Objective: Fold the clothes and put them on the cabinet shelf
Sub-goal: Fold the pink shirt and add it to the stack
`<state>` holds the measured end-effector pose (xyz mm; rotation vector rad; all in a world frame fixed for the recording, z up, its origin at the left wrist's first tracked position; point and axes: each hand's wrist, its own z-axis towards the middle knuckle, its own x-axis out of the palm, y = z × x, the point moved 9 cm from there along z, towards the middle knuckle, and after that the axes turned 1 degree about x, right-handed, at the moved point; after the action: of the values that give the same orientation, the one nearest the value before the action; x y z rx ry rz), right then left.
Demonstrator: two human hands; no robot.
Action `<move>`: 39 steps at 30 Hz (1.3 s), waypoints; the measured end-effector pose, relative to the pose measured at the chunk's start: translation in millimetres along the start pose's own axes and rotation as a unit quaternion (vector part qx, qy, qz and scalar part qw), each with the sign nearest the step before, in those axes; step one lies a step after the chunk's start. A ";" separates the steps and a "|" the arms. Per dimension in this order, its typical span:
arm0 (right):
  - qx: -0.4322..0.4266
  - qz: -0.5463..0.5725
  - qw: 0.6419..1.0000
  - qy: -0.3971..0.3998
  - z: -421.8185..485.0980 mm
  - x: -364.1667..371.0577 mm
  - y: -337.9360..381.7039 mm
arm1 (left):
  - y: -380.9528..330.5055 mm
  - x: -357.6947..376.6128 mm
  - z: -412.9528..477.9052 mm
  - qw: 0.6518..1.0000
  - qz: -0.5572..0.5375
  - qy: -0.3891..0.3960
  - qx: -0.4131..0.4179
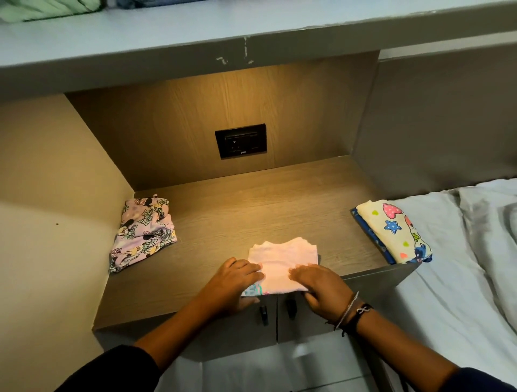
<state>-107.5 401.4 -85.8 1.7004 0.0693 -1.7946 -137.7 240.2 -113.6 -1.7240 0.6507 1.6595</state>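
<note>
Task item: a pink garment (282,263), folded into a small rectangle, pale side up. A strip of printed fabric shows at its near left corner.
Task item location: on the wooden shelf (251,207) of the cabinet, at the middle of the front edge. Its near edge reaches that edge, above the gap between the two doors.
Left hand (232,282): grasps the near left corner of the pink garment. The fingers curl over the left edge and the thumb sits below the corner.
Right hand (321,288): grasps the near right part of the pink garment. The bent fingers lie on top and the thumb is at the near edge.
Right wrist: carries bracelets (354,310), one thin and pale, one dark.
Left side of shelf: a purple cartoon-print garment (142,232), loosely bunched, against the left wall and well apart from the pink garment.
Right side of shelf: a cream garment with hearts and stars (397,232), folded, on top of a blue garment (372,237). This stack sits at the right edge, beside the bed.
Back panel: a black switch plate (240,140), set in the wood grain wall behind the shelf, lit from above.
Grey upper shelf (195,30): holds a green cloth (42,9) at far left and a blue cloth (156,2) next to it, both cut off by the frame.
Cabinet doors (237,333): two, grey, closed, each with a dark handle near the centre gap.
Bed (461,265): to the right of the cabinet, covered by a pale, creased sheet.
</note>
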 end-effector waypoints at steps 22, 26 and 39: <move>0.188 -0.028 0.980 0.059 72.6 -6.9 -64.5 | 57.0 -11.7 0.8 0.797 -0.266 -0.113 -0.530; 0.178 0.003 0.969 0.171 84.2 15.9 -58.3 | 38.4 -32.9 -28.4 0.731 -0.251 -0.204 -0.602; 0.336 0.320 0.868 0.177 52.6 22.5 -83.1 | -39.8 4.0 40.1 0.504 -0.671 -0.148 -0.524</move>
<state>-192.4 432.9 -130.4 2.1539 -0.9568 -1.0286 -134.9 296.8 -112.5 -1.5390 -1.8648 0.8804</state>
